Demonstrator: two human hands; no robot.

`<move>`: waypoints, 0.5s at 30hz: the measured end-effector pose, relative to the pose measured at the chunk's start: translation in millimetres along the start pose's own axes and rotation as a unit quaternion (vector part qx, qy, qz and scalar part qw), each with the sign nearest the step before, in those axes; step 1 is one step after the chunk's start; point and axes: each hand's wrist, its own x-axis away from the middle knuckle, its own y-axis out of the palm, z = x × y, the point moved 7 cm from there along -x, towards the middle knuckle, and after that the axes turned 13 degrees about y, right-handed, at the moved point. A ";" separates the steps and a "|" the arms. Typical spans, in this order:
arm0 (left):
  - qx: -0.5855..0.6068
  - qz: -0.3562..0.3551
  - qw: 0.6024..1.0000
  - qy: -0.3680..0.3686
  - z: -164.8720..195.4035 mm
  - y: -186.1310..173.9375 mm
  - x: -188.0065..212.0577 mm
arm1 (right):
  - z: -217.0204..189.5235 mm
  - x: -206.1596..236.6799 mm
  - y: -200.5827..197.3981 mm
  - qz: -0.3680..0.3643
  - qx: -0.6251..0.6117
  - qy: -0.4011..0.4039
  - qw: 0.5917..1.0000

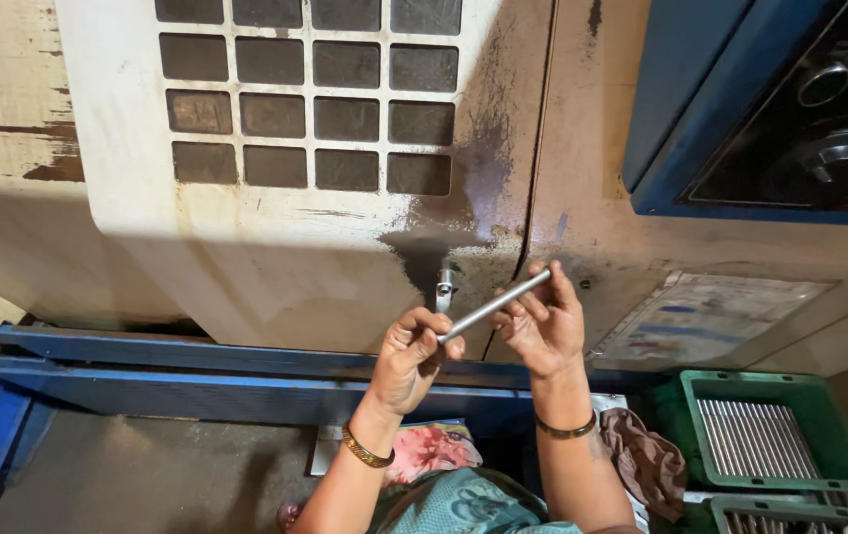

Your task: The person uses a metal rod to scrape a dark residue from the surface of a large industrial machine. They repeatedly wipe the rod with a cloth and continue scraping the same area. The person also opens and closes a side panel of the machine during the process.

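- A person holds a thin metal rod (pixel 494 306) in both hands, in the air in front of a worn cream machine panel (pixel 276 247).
- The rod's long axis slants: its lower end points left toward the person, its upper end right toward the machine.
- The left hand (pixel 410 358) is closed around the lower end.
- The right hand (pixel 543 321) pinches the upper end with its fingertips.
- At lower right, a green crate (pixel 770 431) holds a row of similar rods lying side by side.
- A brown rag (pixel 649 460) lies just beside the crate.
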 end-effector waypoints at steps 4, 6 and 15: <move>-0.052 0.006 0.999 -0.003 -4.5 -8.1 -3.3 | -6.0 9.0 10.3 -0.056 0.009 0.000 0.998; -0.024 0.050 0.998 0.004 -6.6 -16.8 -5.5 | -6.8 14.2 16.7 -0.072 0.043 0.010 0.996; 0.188 0.194 0.963 0.001 -23.5 -49.6 -5.6 | 0.2 26.1 27.6 0.013 0.232 -0.014 0.973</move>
